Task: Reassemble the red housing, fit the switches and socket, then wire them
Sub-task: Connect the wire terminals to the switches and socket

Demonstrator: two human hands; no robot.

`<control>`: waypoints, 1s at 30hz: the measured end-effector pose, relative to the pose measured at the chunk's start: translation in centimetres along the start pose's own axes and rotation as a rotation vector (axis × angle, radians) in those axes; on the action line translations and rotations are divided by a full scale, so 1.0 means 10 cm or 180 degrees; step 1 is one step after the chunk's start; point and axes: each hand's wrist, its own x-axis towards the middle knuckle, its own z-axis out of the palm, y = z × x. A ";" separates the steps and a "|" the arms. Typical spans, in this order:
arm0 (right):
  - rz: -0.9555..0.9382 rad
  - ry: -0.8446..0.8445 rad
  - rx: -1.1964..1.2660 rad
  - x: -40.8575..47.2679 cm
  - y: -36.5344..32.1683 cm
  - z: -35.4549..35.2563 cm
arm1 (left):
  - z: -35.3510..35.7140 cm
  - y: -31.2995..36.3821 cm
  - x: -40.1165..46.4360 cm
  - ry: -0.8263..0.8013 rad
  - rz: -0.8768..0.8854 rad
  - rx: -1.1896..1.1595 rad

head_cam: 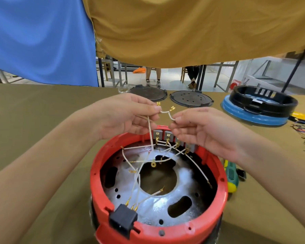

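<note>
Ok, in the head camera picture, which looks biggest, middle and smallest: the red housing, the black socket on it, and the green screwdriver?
1. red housing: by far the largest.
2. and 3. black socket and green screwdriver: these look alike. The socket sits nearer the camera and the right arm hides part of the screwdriver, so I won't rank them.

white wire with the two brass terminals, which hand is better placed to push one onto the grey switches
Probably the right hand: it pinches the white wire while hovering directly over the grey switches on the red housing. The left hand pinches it further left.
</note>
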 end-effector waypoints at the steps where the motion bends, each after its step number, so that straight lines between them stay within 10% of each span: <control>1: -0.0042 -0.0011 -0.0296 0.00 -0.02 -0.03 | 0.00 -0.01 0.00 0.0024 0.0017 0.0048; 20: -0.1137 0.0521 -0.2462 -0.01 -0.05 -0.04 | -0.04 0.06 -0.04 0.0069 0.0194 0.0176; 30: -0.1191 0.0398 -0.1966 0.00 0.07 0.04 | 0.16 0.05 -0.07 -0.0086 0.0715 -0.0081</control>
